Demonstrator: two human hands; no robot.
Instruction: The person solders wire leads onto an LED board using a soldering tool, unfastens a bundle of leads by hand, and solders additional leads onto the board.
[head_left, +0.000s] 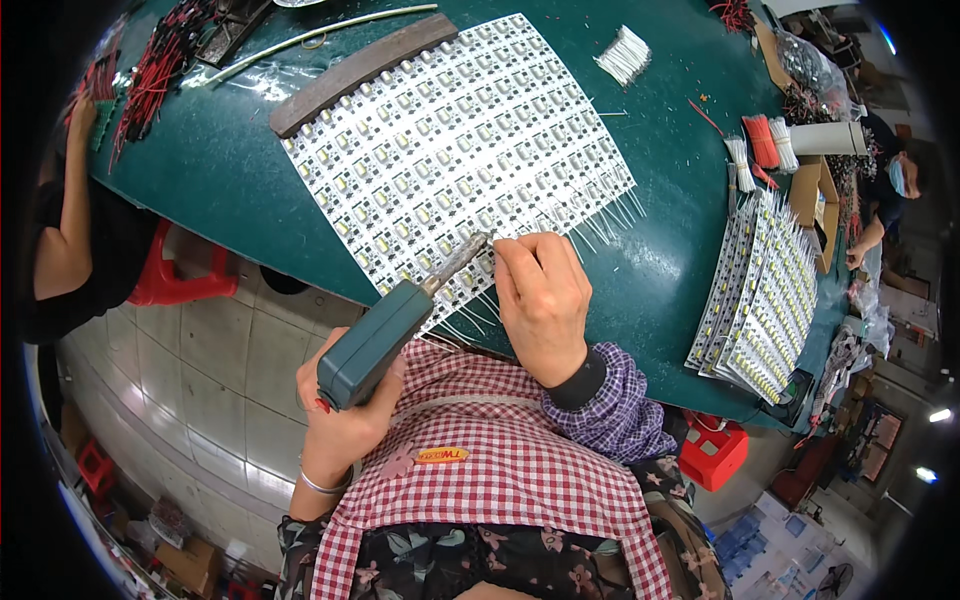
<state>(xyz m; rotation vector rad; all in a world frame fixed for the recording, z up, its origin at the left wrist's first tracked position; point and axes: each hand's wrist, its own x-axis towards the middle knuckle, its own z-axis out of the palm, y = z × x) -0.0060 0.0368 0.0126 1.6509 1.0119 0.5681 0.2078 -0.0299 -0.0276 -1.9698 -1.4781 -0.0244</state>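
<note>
My left hand (345, 420) is wrapped round the handle of a dark green soldering gun (372, 345). Its metal tip points up and right, onto a large white panel of small LED circuit boards (420, 160). Right beside that tip, my right hand (545, 300) is closed in a pinch over the panel; what sits between the fingertips is too small to make out. Short white wires (605, 212) stick out along the panel's near right edge, on both sides of my right hand. A dark wooden bar (365, 75) lies along the panel's far left edge.
On the green table (670, 140) lie a bundle of white wires (624, 56), red wire bundles (760, 143) and a stack of wired LED panels (755, 300). A cardboard box (815, 210) stands behind the stack. Co-workers are at the left and right. A red stool (185, 270) stands left.
</note>
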